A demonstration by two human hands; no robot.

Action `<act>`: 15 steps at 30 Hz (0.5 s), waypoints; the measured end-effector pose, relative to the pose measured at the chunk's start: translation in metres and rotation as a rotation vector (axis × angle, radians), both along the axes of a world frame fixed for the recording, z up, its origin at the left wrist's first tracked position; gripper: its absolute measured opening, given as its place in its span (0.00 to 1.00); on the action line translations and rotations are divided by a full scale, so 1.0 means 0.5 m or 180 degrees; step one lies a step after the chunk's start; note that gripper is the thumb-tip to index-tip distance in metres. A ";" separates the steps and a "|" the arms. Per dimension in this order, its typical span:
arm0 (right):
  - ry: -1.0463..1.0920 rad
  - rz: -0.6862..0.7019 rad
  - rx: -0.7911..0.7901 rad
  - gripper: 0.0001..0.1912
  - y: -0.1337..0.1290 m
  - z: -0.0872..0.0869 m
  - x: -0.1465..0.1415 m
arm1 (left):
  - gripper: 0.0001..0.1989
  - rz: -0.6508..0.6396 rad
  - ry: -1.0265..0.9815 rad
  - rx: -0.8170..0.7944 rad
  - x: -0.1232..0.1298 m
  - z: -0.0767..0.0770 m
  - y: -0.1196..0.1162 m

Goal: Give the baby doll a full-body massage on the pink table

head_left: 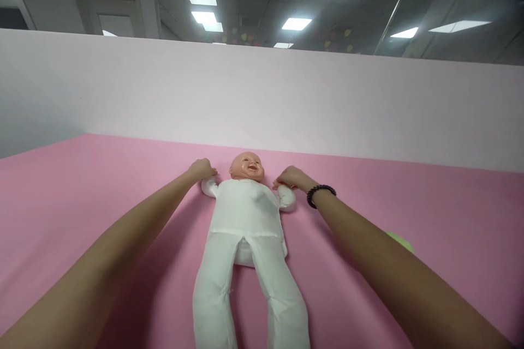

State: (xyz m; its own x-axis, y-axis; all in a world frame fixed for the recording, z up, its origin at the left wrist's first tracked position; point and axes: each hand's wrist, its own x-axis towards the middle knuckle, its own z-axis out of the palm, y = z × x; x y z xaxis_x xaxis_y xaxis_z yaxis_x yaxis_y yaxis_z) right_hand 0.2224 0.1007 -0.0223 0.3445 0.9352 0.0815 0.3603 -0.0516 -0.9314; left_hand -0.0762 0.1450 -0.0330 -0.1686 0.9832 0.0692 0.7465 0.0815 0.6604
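A baby doll [245, 210] with a white cloth body lies on its back on a pink surface [135, 174], its smiling plastic head at the far end and its legs toward me. Its arms are bent up beside the head. My left hand [202, 169] is closed on the doll's hand at the left of the head. On the other side, my right hand [292, 176] pinches the doll's other hand, whose small fingers show at my fingertips. A dark beaded bracelet [321, 195] circles my right wrist.
Behind the doll's head a white wall or panel [262, 98] runs across the whole view. A light green object [400, 241] lies on the pink surface, partly hidden behind my right forearm. Beyond the panel are a door and ceiling lights.
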 end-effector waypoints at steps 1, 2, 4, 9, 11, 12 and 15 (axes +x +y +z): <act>0.0020 0.0020 -0.0077 0.13 0.006 -0.007 -0.001 | 0.18 -0.0031 0.0027 -0.0104 0.000 0.000 0.007; -0.0069 0.0042 -0.0123 0.13 0.006 -0.008 -0.002 | 0.17 -0.0085 0.0053 -0.0120 -0.004 0.005 0.009; -0.0454 0.0010 -0.0009 0.10 -0.012 0.005 -0.001 | 0.13 -0.0212 0.0003 0.0103 -0.021 0.024 -0.006; -0.0913 -0.0185 0.1094 0.09 -0.151 0.070 0.012 | 0.12 -0.0389 -0.0349 0.1143 -0.073 0.062 -0.140; -0.0915 -0.0099 0.1429 0.14 -0.234 0.066 0.019 | 0.13 -0.0558 -0.0479 0.1588 -0.085 0.051 -0.215; -0.1001 -0.0052 0.1456 0.17 -0.274 0.052 0.023 | 0.15 -0.0684 -0.0588 0.1753 -0.089 0.039 -0.253; -0.1431 0.0053 0.1344 0.18 -0.372 -0.025 0.037 | 0.14 -0.1224 -0.0060 0.1913 -0.096 -0.016 -0.355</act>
State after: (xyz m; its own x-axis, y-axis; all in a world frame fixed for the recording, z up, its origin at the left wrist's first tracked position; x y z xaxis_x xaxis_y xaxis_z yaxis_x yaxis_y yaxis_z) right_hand 0.2412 -0.0855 -0.0350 0.1760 0.7955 0.5798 0.7200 0.2976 -0.6269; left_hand -0.1245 -0.0323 -0.0409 0.1759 0.7658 0.6185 0.6373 -0.5674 0.5214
